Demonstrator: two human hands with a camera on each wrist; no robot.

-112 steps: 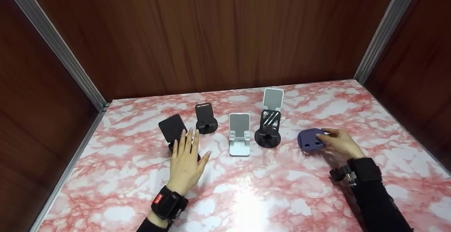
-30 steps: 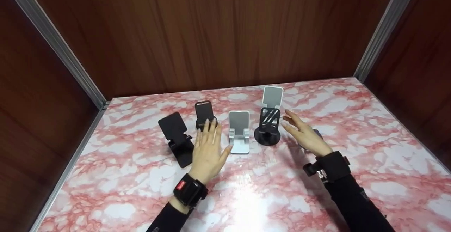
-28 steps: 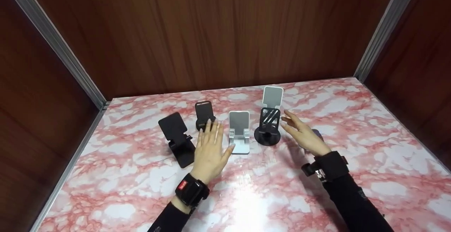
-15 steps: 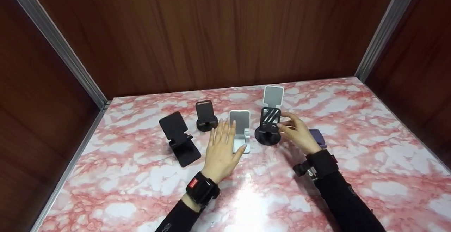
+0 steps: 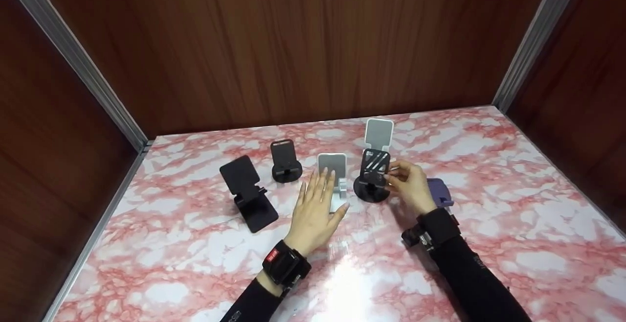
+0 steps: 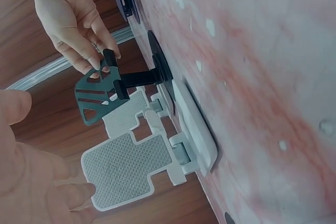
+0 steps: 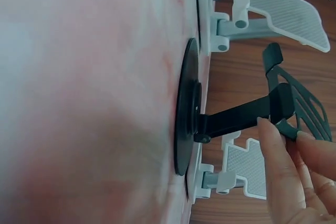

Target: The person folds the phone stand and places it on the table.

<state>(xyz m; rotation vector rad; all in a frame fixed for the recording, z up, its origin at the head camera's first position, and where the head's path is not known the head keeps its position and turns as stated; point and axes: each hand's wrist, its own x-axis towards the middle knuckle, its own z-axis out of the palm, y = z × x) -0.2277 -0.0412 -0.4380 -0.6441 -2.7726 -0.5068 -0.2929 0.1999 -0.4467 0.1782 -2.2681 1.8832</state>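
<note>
We pinch the slotted black stand (image 5: 374,179) with our right hand (image 5: 410,185). Our left hand (image 5: 314,214) is spread near the front white stand (image 5: 333,162).

High head view, close wrist views

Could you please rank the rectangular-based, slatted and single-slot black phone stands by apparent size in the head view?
1. Rectangular-based black phone stand
2. Slatted black phone stand
3. Single-slot black phone stand

Dk. brown wood-grain panels (image 5: 293,48) rise on 3 sides of a red-&-wht. marbled tabletop (image 5: 494,170), grey metal strips (image 5: 88,65) at the corners; bright glare (image 5: 346,287) lies ctr. front.
</note>
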